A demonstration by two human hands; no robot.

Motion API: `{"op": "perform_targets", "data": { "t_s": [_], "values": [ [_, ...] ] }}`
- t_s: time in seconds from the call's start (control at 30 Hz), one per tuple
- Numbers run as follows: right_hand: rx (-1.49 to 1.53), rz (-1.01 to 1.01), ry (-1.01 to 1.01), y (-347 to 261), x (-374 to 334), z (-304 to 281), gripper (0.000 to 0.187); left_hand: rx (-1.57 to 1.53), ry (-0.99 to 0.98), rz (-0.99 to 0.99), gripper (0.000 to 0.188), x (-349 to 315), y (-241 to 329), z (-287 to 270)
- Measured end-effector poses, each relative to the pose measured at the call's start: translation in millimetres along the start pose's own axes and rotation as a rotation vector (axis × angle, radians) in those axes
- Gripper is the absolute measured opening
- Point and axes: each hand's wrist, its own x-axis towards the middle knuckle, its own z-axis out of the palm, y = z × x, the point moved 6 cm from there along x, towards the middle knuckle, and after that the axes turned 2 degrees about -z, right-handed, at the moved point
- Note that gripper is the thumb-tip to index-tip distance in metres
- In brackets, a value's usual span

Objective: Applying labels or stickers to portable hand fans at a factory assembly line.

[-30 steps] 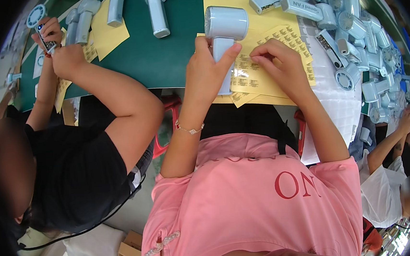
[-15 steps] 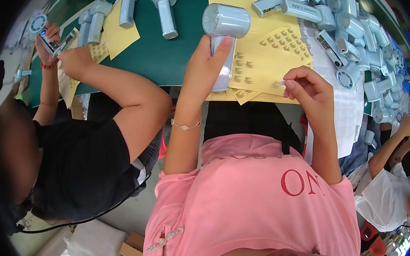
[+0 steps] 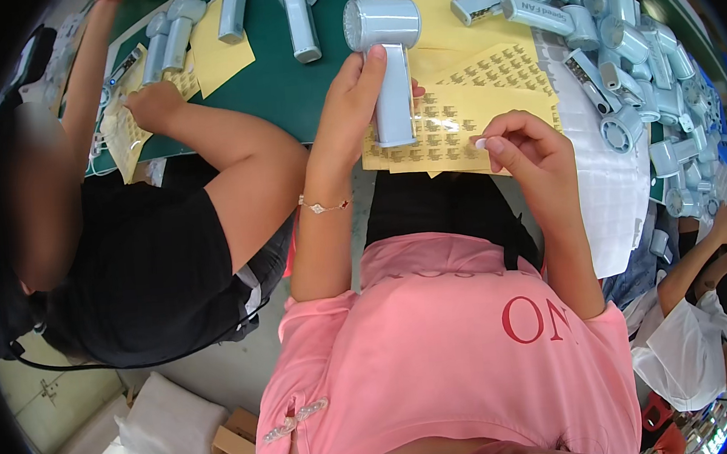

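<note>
My left hand is wrapped round the handle of a light-blue handheld fan, its round head pointing away from me and its handle toward me. Between the thumb and forefinger of my right hand is a small pale sticker, pinched above a yellow sticker sheet. Rows of small dark marks cover that sheet, which lies under both hands. More yellow sheets overlap behind it.
A big pile of light-blue fans lies at the right. Several others stand along the far left, one a single fan. A co-worker's arm reaches onto the green table at my left. White sheeting hangs over the right front edge.
The fan in my left hand has turned so its handle's flat face shows, and shifted slightly left. My right hand has moved a little left with the sticker. The co-worker's far hand has moved.
</note>
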Motion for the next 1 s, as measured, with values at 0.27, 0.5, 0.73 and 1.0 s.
{"op": "perform_targets", "data": {
  "t_s": [0.27,0.5,0.73,1.0],
  "values": [
    [0.114,-0.051,-0.059,-14.6,-10.2,22.7,0.010,-0.217,-0.012,0.021,0.045,-17.3,6.4,28.1],
    [0.004,-0.131,-0.110,-29.8,-10.7,36.8,0.008,-0.256,-0.086,0.001,0.042,-29.6,10.0,42.4],
    [-0.068,-0.097,-0.115,-27.5,-10.5,39.6,0.007,-0.253,-0.121,-0.008,0.042,-35.3,11.9,46.8],
    [-0.081,-0.080,-0.106,-28.8,-8.5,39.9,0.006,-0.254,-0.105,-0.009,0.042,-34.1,11.9,46.6]
  ]
}}
